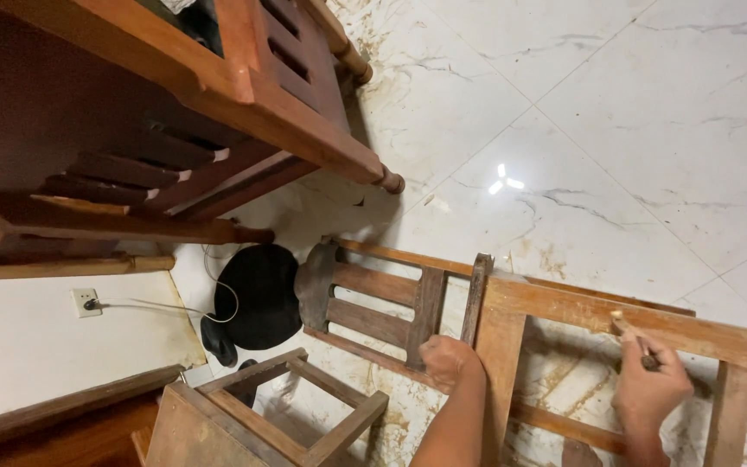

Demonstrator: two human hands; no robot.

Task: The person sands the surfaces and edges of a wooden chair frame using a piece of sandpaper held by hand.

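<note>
A worn wooden chair frame lies on the marble floor in the lower right. My left hand is closed around the lower end of one slat of the frame, just left of a thick upright post. My right hand grips a small brush-like tool whose tip rests on the frame's top rail. The slatted back of the chair stretches to the left of my left hand.
Upturned reddish-brown wooden chairs fill the upper left. A smaller wooden frame stands at the bottom left. A black round object with a cord runs to a wall socket. The white marble floor shows brown stains.
</note>
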